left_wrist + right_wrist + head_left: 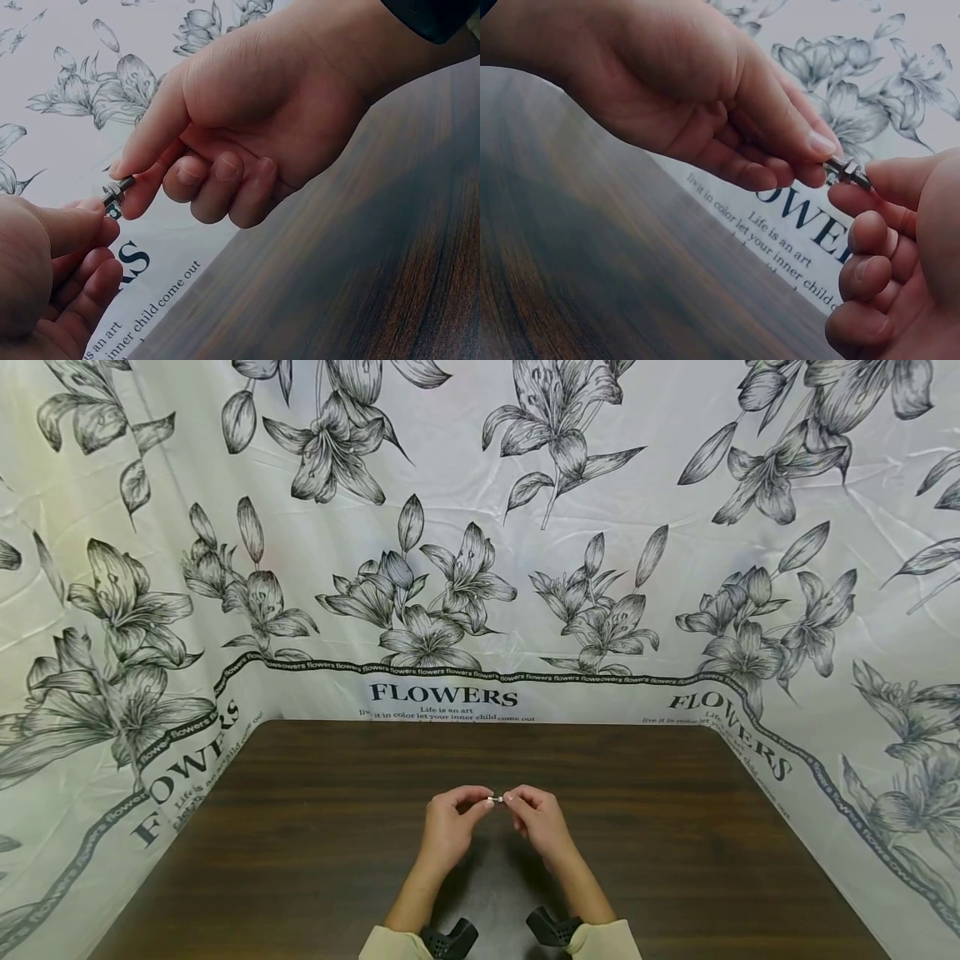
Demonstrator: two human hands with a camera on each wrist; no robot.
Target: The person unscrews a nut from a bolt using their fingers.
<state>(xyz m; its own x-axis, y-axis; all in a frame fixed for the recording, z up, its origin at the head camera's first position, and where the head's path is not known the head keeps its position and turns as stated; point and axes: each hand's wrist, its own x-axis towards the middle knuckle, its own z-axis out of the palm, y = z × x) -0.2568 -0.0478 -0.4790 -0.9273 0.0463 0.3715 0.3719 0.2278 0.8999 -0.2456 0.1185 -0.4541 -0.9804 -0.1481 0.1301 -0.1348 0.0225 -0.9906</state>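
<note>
A small metal bolt (pixel 495 799) spans the gap between my two hands, held over the table. My left hand (pixel 448 827) pinches one end of it between thumb and index finger. At the other end, the thumb and index finger of my right hand (pixel 546 827) grip the bolt. A nut (pixel 847 171) sits around the bolt's threads between the two sets of fingertips in the right wrist view. The left wrist view shows threads of the bolt (pixel 127 181) beside the right thumb. Both ends are partly hidden by fingers. The remaining fingers of each hand are curled in.
The dark wooden table (pixel 315 827) stretches beneath both hands. A white cloth (pixel 450 693) printed with flowers and lettering hangs behind and along both sides. Black devices (pixel 453 939) are strapped at the wrists, beside pale yellow sleeves (pixel 607 941).
</note>
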